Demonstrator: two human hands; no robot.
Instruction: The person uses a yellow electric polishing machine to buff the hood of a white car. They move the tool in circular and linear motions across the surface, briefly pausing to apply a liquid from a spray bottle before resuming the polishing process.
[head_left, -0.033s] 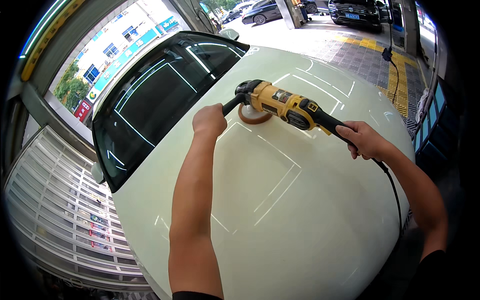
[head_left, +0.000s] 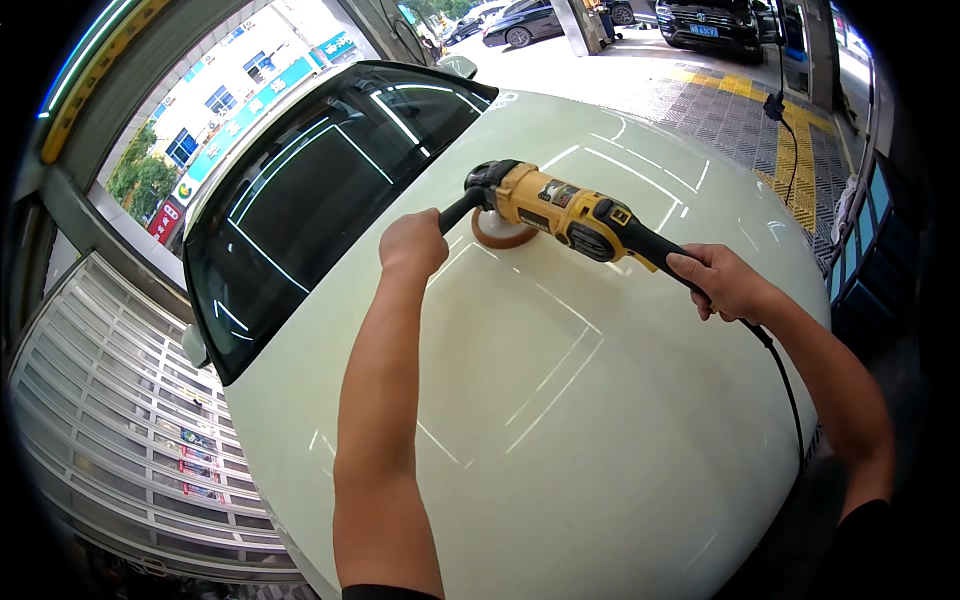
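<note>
A yellow and black polisher (head_left: 562, 206) rests over the pale, glossy car hood (head_left: 600, 450), its round orange-brown pad (head_left: 503, 238) against the paint. My left hand (head_left: 411, 243) is wrapped round the black side handle at the tool's head. Round the black rear grip, my right hand (head_left: 735, 284) is closed, thumb on top. From that end a black power cord (head_left: 790, 385) drops over the hood's right side. Bright lines of reflected light cross the paint around the tool.
The dark windshield (head_left: 310, 210) borders the hood at upper left. A white slatted shutter (head_left: 140, 430) stands left of the car. Dark panels (head_left: 865, 245) stand at right, near a hanging cable (head_left: 774, 108). Parked cars, including a black one (head_left: 710, 28), are beyond the tiled floor.
The polisher and both my hands have shifted slightly left, towards the windshield. Both grips stay as they were.
</note>
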